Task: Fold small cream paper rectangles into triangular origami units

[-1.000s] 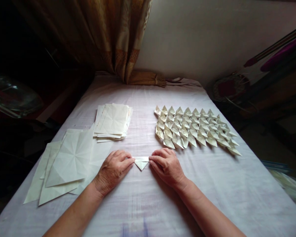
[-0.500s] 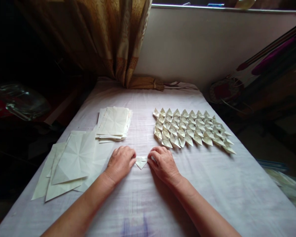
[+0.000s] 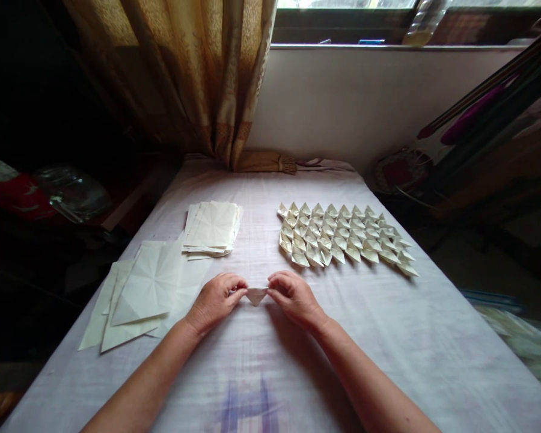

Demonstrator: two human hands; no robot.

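A small folded paper point(image 3: 256, 295), its point toward me, is held between my two hands over the cloth. My left hand point(image 3: 219, 300) pinches its left corner between thumb and fingers. At the right corner, my right hand point(image 3: 296, 299) pinches it the same way. Beyond my right hand, rows of small folded paper boats point(image 3: 342, 234) stand close together. Large creased paper sheets point(image 3: 146, 285) lie fanned out beside my left hand. Farther back is a stack of smaller creased paper squares point(image 3: 211, 225).
A pale cloth point(image 3: 261, 361) covers the table. Gold curtains point(image 3: 225, 78) hang at its far left end, by a white wall point(image 3: 342, 96). On the window ledge stands a clear bottle point(image 3: 421, 27). A red item point(image 3: 20, 195) and clear plastic sit off the left edge.
The folded paper has tipped up, showing a plain darker face, and my fingers now pinch its corners. My view has tilted up, bringing more of the window into sight.
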